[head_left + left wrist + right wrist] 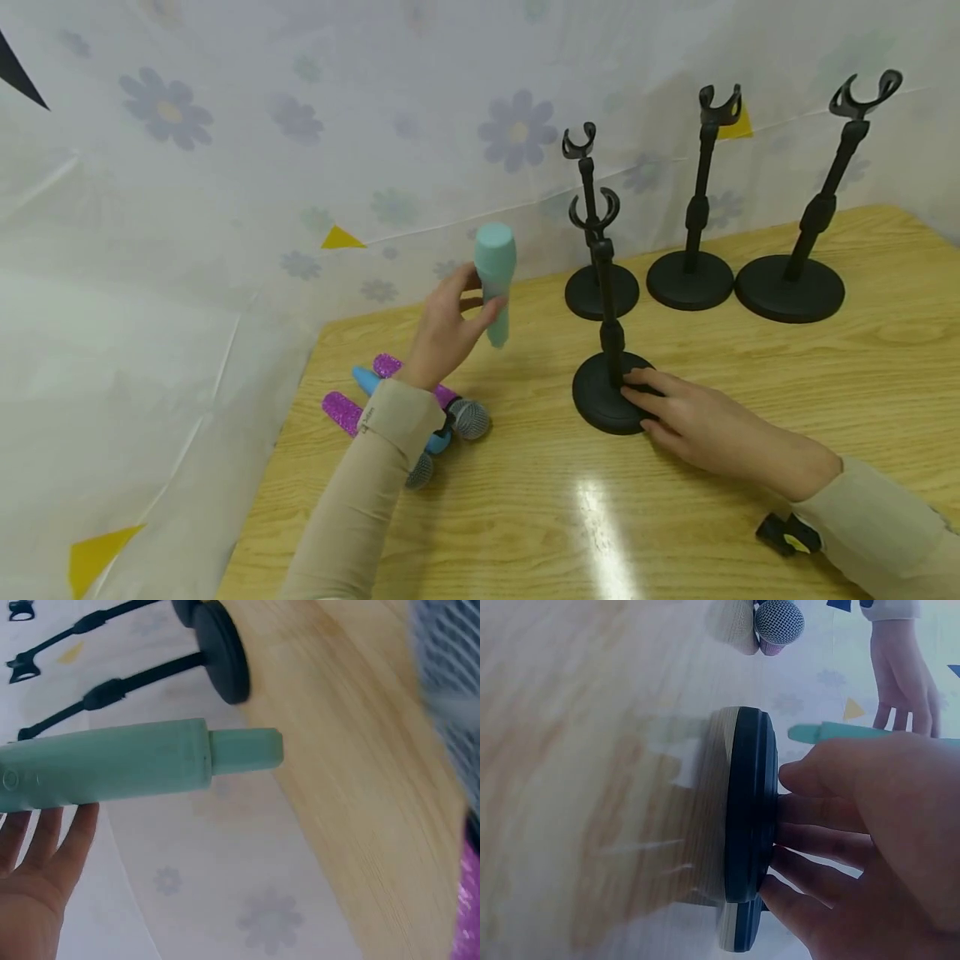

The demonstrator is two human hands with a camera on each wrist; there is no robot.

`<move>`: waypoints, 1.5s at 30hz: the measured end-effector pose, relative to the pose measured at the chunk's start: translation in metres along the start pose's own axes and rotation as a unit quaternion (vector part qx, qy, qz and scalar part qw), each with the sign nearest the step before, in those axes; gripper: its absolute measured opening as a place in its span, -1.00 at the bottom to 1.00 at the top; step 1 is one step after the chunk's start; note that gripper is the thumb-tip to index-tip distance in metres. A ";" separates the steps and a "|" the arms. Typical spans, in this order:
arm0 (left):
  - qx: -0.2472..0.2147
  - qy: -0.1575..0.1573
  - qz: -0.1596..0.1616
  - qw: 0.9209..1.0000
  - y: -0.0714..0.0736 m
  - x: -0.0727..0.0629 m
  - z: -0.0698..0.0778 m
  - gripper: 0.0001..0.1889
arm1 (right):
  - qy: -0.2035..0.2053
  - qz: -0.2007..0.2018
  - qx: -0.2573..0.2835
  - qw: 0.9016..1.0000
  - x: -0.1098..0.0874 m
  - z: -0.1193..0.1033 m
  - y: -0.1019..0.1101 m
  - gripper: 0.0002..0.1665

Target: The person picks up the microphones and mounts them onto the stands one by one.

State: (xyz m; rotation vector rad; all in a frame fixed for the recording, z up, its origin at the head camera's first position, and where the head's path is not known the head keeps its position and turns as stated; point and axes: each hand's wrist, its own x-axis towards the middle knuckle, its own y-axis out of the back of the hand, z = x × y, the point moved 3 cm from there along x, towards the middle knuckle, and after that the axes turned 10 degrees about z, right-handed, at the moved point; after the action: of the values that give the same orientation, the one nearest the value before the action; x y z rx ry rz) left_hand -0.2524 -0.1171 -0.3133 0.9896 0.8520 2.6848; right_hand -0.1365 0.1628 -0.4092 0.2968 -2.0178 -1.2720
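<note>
My left hand [442,333] pinches a mint-green microphone [495,254] between thumb and fingers, holding it upright above the table with its rounded head up. In the left wrist view the microphone's narrower tail end [246,751] shows past the fingers. My right hand [705,427] rests its fingers on the round base [595,400] of the nearest black microphone stand. That stand is upright, and its forked clip [594,215] at the top holds nothing. Seen from the right wrist, the fingertips touch the base's upper face [761,802].
Three more black stands, the left [600,292], middle [690,281] and right [790,289], stand along the back of the wooden table [525,517]. Glittery purple microphones [342,412] and a blue one [365,379] lie under my left forearm. A flowered sheet [420,150] hangs behind.
</note>
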 end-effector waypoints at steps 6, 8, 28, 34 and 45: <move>-0.109 0.021 0.005 0.994 -0.007 0.009 0.016 -0.53 | 0.003 0.003 0.001 1.000 0.000 0.000 0.001 -0.54; -0.140 0.016 0.004 0.990 -0.010 0.013 0.020 -0.54 | 0.004 0.005 0.000 1.000 0.000 0.000 0.001 -0.54; -0.129 -0.101 0.087 0.983 -0.021 0.046 0.072 -0.47 | -0.001 0.000 0.004 1.000 -0.001 0.002 -0.001 -0.54; -0.144 -0.135 0.116 0.973 -0.020 0.057 0.088 -0.40 | -0.004 -0.004 0.007 1.000 0.000 0.002 -0.002 -0.54; -0.225 -0.120 0.096 0.962 -0.020 0.071 0.115 -0.34 | -0.012 -0.011 0.006 1.000 -0.001 0.002 -0.001 -0.54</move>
State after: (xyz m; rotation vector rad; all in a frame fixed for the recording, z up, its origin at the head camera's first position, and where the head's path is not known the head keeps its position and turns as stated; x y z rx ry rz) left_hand -0.2347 -0.0239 -0.2142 1.2899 0.0921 2.6484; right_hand -0.1378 0.1640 -0.4113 0.3110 -2.0482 -1.2835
